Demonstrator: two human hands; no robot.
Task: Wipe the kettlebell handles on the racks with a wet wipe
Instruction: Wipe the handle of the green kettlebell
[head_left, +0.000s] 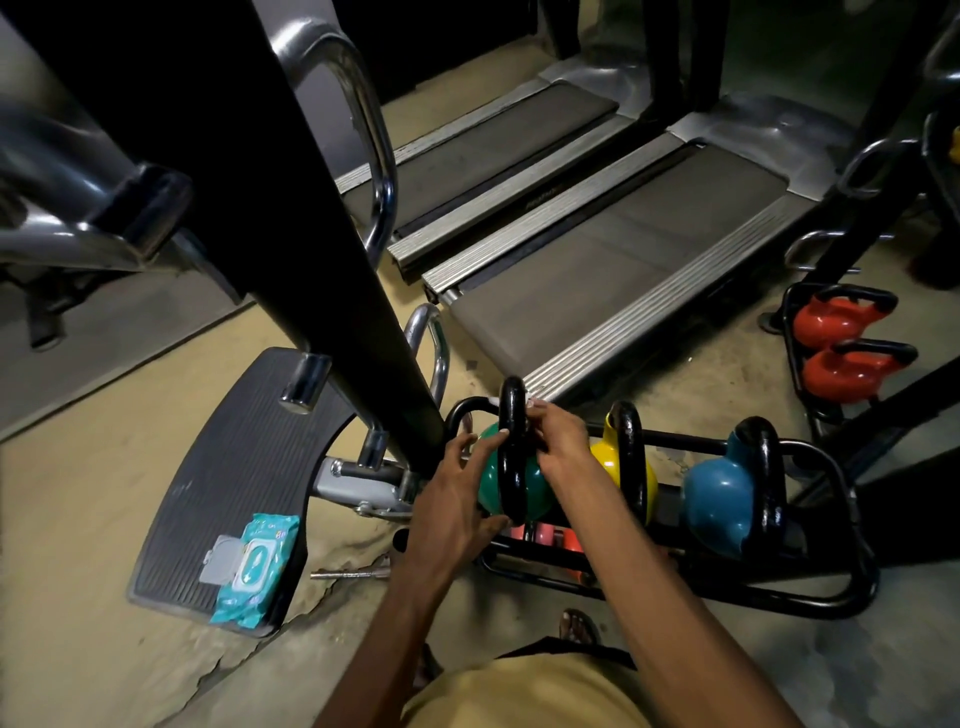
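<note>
**Green bell mid-wipe, steadied on the low rack**

The main risk, judging by the grip, is the green kettlebell (489, 475) rocking on the rack (779, 597) rails if the rub pushes sideways, knocking the yellow kettlebell (602, 457) at its 3 o'clock. The thin wet wipe (531, 401) could also bunch up or slip, leaving the black handle (511, 410) only partly cleaned.

Just below centre, at 6 o'clock in view, the right hand (561, 441) curls its fingers (540, 415) round the top of the handle, white wipe showing at its edges. The left hand (452, 504) is spread wide, fingers (470, 441) nearly straight against the bell, thumb by the handle's base, bracing rather than clasping. The wipe pack (254, 564) lies lid-open at 8 o'clock on a ribbed footplate (218, 467).
</note>
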